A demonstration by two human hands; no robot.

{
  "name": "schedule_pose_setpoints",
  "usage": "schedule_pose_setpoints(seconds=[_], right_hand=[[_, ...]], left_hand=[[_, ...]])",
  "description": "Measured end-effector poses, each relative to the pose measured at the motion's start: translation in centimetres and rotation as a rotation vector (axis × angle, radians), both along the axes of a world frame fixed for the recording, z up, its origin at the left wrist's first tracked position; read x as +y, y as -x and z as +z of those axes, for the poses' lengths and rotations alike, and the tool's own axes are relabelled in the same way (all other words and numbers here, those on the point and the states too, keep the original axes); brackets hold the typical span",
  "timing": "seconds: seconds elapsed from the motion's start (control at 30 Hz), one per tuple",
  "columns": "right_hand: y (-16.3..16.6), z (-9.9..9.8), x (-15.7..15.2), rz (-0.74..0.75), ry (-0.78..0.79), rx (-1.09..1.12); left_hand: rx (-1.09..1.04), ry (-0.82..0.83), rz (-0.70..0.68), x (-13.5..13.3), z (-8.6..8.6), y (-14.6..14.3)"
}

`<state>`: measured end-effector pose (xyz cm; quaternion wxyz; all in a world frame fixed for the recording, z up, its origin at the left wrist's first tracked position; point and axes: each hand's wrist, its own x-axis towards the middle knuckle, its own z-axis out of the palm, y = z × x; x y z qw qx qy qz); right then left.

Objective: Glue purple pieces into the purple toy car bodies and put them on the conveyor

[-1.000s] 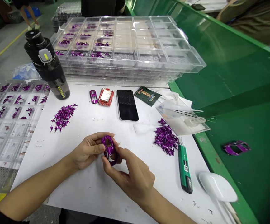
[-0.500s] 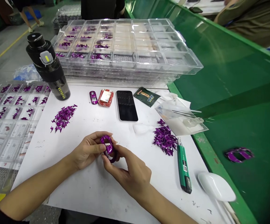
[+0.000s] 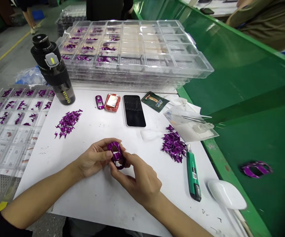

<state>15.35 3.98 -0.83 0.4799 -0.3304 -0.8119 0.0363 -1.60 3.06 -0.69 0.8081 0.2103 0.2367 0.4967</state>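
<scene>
- White counter (image 3: 90,200) ran back to the tray stack (image 3: 196,70), right to the green rail (image 3: 211,148). Where was the purple car shell (image 3: 118,156)?
- Between both hands, toward the near edge. Left hand (image 3: 91,161) pinched its left side, thumb on top. Right hand (image 3: 142,181) held its right side and near end, thumb and fingers closed in.
- Room around it?
- White surface stretched ahead to the phone (image 3: 134,111) and left to the left pile of purple slivers (image 3: 68,123). Right side tighter: right pile (image 3: 174,146), green knife (image 3: 193,176) just beside it, both apart from the hand.
- Edges?
- Near edge passed beneath the forearms. Bottle (image 3: 56,75) stood at the far-left corner, white mouse-shaped object (image 3: 227,194) by the rail.
</scene>
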Motion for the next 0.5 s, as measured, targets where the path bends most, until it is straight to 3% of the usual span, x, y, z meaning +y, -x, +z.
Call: schedule_pose_setpoints(seconds=[0.13, 0.3, 0.37, 0.43, 0.5], right_hand=[[0.2, 0.1, 0.1, 0.022, 0.052, 0.038], [-2.8, 2.6, 0.6, 0.02, 0.1, -0.125], [-6.9, 3.3, 1.3, -0.065, 0.077, -0.186], [-13.0, 3.5, 2.4, -0.223, 0.084, -0.231], [-20.4, 3.3, 4.0, -0.509, 0.194, -0.303]], left_hand=[[0.019, -0.031, -0.013, -0.2, 0.3, -0.2], [0.208, -0.109, -0.033, -0.9, 0.3, -0.4], [0.316, -0.168, -0.038, -0.9, 0.1, -0.6], [0.446, -0.204, -0.038, -1.0, 0.1, -1.0], [0.582, -0.245, -0.04, -1.3, 0.1, -1.4]])
